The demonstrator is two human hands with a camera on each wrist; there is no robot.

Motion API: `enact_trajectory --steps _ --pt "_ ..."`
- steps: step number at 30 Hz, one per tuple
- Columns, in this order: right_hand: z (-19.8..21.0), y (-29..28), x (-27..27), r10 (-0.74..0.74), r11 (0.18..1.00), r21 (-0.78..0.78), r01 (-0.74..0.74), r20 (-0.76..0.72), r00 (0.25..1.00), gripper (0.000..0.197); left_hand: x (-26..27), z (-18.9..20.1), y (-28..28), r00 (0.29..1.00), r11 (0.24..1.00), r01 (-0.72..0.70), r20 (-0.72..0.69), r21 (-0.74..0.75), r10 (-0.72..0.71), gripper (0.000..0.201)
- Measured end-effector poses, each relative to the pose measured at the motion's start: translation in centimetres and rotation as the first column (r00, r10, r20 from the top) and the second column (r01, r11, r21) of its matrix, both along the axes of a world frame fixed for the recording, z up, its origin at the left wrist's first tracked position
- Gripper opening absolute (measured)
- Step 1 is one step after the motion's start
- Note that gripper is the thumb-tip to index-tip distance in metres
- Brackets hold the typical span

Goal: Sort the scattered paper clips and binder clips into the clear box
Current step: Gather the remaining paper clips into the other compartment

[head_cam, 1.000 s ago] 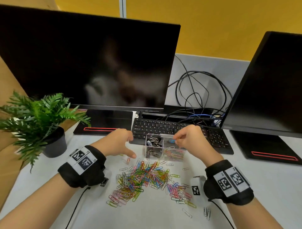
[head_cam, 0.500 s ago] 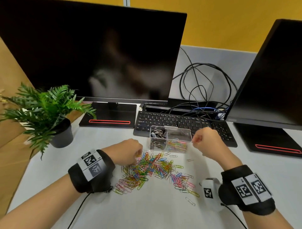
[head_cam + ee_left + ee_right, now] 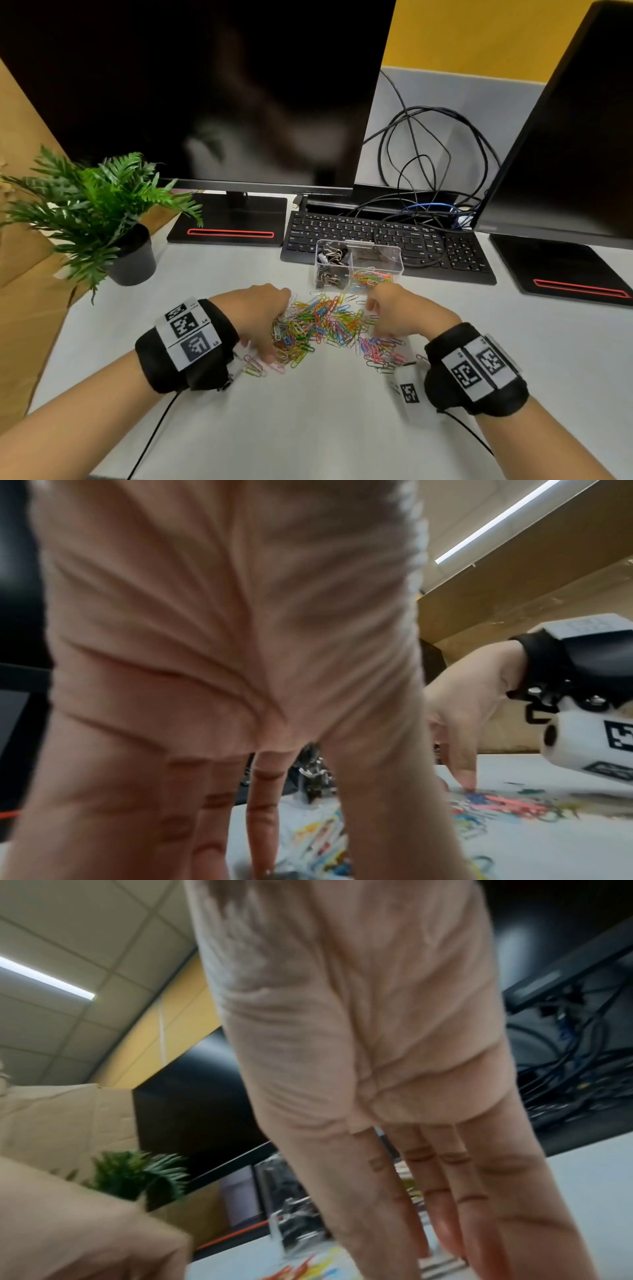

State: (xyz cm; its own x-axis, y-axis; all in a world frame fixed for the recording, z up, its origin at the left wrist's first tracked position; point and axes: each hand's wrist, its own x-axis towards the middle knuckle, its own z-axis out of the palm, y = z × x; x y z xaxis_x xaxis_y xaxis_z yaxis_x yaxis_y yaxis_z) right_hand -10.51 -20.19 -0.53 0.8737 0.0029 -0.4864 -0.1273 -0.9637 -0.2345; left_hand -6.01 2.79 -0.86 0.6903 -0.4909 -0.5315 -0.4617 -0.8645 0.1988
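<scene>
A heap of coloured paper clips (image 3: 322,325) lies on the white desk (image 3: 325,418), just in front of the clear box (image 3: 394,260). The box holds black binder clips (image 3: 330,263) on its left side and coloured paper clips (image 3: 371,277) in its front right compartment. My left hand (image 3: 274,329) is at the heap's left edge, fingers (image 3: 263,818) straight and pointing down onto the clips. My right hand (image 3: 376,325) is at the heap's right edge, fingers (image 3: 441,1218) also straight and reaching down onto the clips. I see nothing pinched in either hand.
A black keyboard (image 3: 428,246) lies right behind the box. Two dark monitors (image 3: 205,85) stand behind, on bases with red stripes (image 3: 229,233), and tangled cables (image 3: 428,154) hang between them. A potted plant (image 3: 130,253) stands at the left. A few stray clips (image 3: 255,368) lie near my left wrist.
My right hand has come back from above the box and dropped onto the heap's right side. My left hand has slid from beside the box onto the heap's left side.
</scene>
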Motion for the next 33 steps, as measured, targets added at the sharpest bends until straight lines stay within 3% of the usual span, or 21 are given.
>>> enact_trajectory --steps 4,8,11,14,16,19,24,27,30,33 --pt "-0.4 2.0 0.3 0.1 0.992 0.064 -0.104 0.076 0.992 0.049 -0.6 -0.8 -2.1 0.981 0.988 0.144 0.139 -0.063 -0.134 0.065" --pt "0.6 0.6 -0.4 0.052 0.993 0.103 -0.065 0.118 0.992 0.051 -0.8 -0.8 -2.7 0.982 0.979 0.115 0.169 -0.167 -0.087 0.071" --pt "1.2 -2.4 -1.8 -0.106 0.991 0.086 0.101 0.053 0.993 0.042 -0.6 0.3 -1.2 0.989 0.997 0.062 0.134 -0.039 -0.056 0.075" --pt "1.6 -5.0 -3.6 -0.229 0.973 -0.046 0.226 -0.073 0.971 0.036 -0.8 1.2 0.2 0.999 0.989 0.019 0.023 0.143 -0.022 0.065" --pt "1.3 -5.5 -4.7 -0.23 0.963 -0.171 0.208 -0.123 0.965 0.038 -1.1 1.2 0.4 0.998 0.971 0.056 0.009 0.233 -0.059 0.052" --pt "0.7 -5.0 -5.3 -0.195 0.944 -0.29 0.157 -0.105 0.975 0.041 -1.3 0.6 -0.1 0.997 0.979 0.059 0.041 0.195 -0.069 0.027" --pt "0.4 -3.4 -4.0 -0.168 0.979 -0.132 0.155 -0.093 0.981 0.033 -1.3 -0.3 -2.1 0.994 0.994 0.105 -0.013 -0.018 -0.105 0.014" --pt "0.0 -2.2 -3.5 -0.112 0.994 -0.02 0.112 -0.036 0.993 0.026 -2.1 -0.4 -4.0 0.97 0.977 0.21 0.128 -0.029 -0.205 0.007" --pt "0.3 -2.3 -3.4 -0.116 0.988 0.102 0.118 -0.024 0.993 0.025 -2.8 -0.3 -5.0 0.935 0.965 0.261 0.255 -0.019 -0.248 0.014" --pt "0.8 -3.9 -3.8 -0.17 0.98 0.097 0.176 -0.062 0.983 0.023 -3.5 0.3 -5.8 0.883 0.933 0.349 0.365 -0.088 -0.296 0.018"
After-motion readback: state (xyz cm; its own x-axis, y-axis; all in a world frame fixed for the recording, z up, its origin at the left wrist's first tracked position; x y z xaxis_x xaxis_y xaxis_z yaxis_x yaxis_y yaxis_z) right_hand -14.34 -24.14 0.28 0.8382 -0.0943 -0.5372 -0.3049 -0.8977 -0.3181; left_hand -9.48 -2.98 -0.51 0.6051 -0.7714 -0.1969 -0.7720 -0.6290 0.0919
